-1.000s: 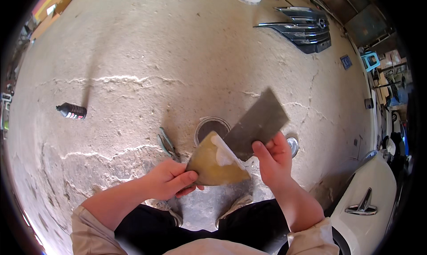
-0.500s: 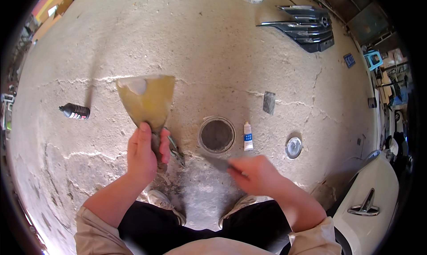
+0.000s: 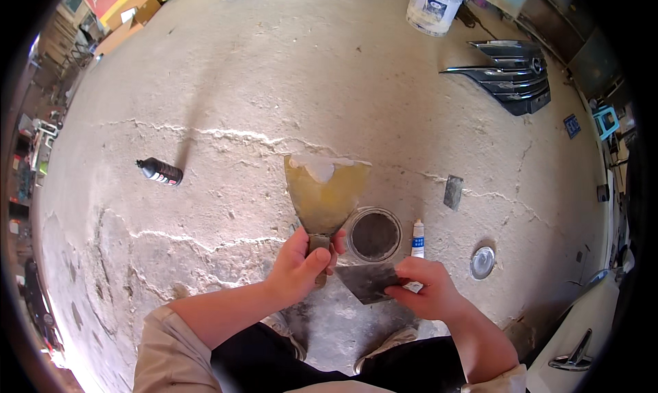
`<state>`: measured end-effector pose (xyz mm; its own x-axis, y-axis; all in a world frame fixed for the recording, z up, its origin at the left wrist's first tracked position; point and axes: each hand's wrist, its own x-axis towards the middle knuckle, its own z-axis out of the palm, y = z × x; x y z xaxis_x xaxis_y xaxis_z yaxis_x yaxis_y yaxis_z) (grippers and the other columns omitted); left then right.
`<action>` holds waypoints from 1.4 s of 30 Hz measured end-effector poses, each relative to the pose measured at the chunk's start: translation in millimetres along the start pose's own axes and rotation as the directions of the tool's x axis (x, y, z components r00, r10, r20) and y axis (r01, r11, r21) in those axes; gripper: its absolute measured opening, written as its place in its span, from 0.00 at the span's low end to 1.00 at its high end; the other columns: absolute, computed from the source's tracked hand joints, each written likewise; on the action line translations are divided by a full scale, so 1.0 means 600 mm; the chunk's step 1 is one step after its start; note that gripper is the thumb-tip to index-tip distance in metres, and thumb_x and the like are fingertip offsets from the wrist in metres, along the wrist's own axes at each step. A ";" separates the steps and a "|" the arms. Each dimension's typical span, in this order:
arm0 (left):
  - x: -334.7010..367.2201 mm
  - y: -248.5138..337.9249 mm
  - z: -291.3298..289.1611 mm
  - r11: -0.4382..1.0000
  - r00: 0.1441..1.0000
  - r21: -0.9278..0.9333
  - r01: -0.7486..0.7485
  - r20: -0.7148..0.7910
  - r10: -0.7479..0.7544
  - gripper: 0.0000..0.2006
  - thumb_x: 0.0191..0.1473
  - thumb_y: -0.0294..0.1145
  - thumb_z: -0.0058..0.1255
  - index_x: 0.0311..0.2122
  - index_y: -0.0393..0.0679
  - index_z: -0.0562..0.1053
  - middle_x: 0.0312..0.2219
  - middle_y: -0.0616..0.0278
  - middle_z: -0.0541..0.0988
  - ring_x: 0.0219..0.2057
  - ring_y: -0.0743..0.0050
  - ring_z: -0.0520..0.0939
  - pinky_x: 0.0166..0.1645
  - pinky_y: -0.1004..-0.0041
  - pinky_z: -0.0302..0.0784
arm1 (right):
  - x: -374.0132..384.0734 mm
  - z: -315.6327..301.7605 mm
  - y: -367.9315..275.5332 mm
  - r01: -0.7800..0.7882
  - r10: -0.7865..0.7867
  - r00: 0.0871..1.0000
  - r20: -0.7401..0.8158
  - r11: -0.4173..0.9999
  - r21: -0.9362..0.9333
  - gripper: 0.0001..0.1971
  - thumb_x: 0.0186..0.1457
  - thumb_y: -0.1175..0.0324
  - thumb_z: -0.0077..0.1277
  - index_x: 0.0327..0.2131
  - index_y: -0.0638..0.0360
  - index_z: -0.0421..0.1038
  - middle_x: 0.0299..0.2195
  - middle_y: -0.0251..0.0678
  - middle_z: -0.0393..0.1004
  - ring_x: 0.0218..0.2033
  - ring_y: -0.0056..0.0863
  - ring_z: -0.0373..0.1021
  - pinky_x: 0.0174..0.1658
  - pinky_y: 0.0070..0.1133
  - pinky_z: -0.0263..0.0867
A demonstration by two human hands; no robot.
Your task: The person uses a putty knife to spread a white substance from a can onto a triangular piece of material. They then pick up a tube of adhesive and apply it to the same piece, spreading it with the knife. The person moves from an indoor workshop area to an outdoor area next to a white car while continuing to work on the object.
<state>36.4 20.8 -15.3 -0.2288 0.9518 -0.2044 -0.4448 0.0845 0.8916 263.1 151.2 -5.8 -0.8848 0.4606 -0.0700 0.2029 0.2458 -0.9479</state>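
Note:
My left hand [image 3: 301,264] is closed round the handle of a wide yellowish putty knife [image 3: 327,199], blade pointing away from me. Pale putty [image 3: 322,167] lies along the blade's far edge. Between finger and thumb my right hand [image 3: 426,290] pinches a dark flat scraper [image 3: 369,282], held low beside the putty knife's handle. Just beyond the scraper stands a round can [image 3: 374,234] with a dark grey inside. A small white and blue tube [image 3: 418,239] lies right of the can, its near end hidden behind my right hand.
On the cracked concrete floor lie a black bottle [image 3: 160,171] at left, a dark flat plate [image 3: 453,192] and a round lid [image 3: 482,263] at right. A car grille [image 3: 510,76] and a white bucket [image 3: 434,9] are farther off. A white car panel [image 3: 579,331] is at lower right.
The view has shifted. The putty knife has moved right, nearer the can, and the putty now spreads along its edge. My right hand has turned the scraper so its flat face shows.

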 end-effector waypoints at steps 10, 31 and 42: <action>-0.006 0.001 0.013 0.984 0.994 0.143 0.108 0.006 -0.110 0.37 0.36 0.33 0.71 0.51 0.40 0.62 0.42 0.62 0.73 0.42 0.77 0.75 0.48 0.73 0.72 | -0.005 0.045 0.011 -0.107 0.160 0.981 -0.113 0.921 0.375 0.12 0.46 0.81 0.59 0.37 0.65 0.74 0.34 0.36 0.75 0.35 0.21 0.73 0.39 0.19 0.70; -0.007 0.028 0.007 0.911 0.970 0.337 0.238 -0.120 -0.210 0.32 0.38 0.26 0.68 0.50 0.40 0.63 0.41 0.61 0.76 0.42 0.74 0.77 0.47 0.70 0.74 | 0.004 -0.001 -0.010 -0.168 0.318 0.902 -0.292 0.881 0.442 0.09 0.58 0.71 0.48 0.33 0.68 0.76 0.43 0.42 0.73 0.37 0.24 0.70 0.42 0.23 0.68; -0.007 0.027 0.020 0.958 0.986 0.237 0.159 -0.085 -0.143 0.31 0.41 0.30 0.67 0.49 0.40 0.64 0.38 0.63 0.76 0.39 0.79 0.77 0.45 0.74 0.73 | -0.004 0.054 -0.022 -0.360 0.421 0.898 0.126 0.541 0.761 0.13 0.48 0.79 0.58 0.38 0.59 0.70 0.35 0.35 0.74 0.36 0.20 0.71 0.40 0.18 0.68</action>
<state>40.5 21.8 4.6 -0.2354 0.9014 -0.3634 -0.2575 0.3027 0.9177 248.6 119.2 -3.2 -0.7624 0.4099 -0.5008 0.1090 -0.6815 -0.7237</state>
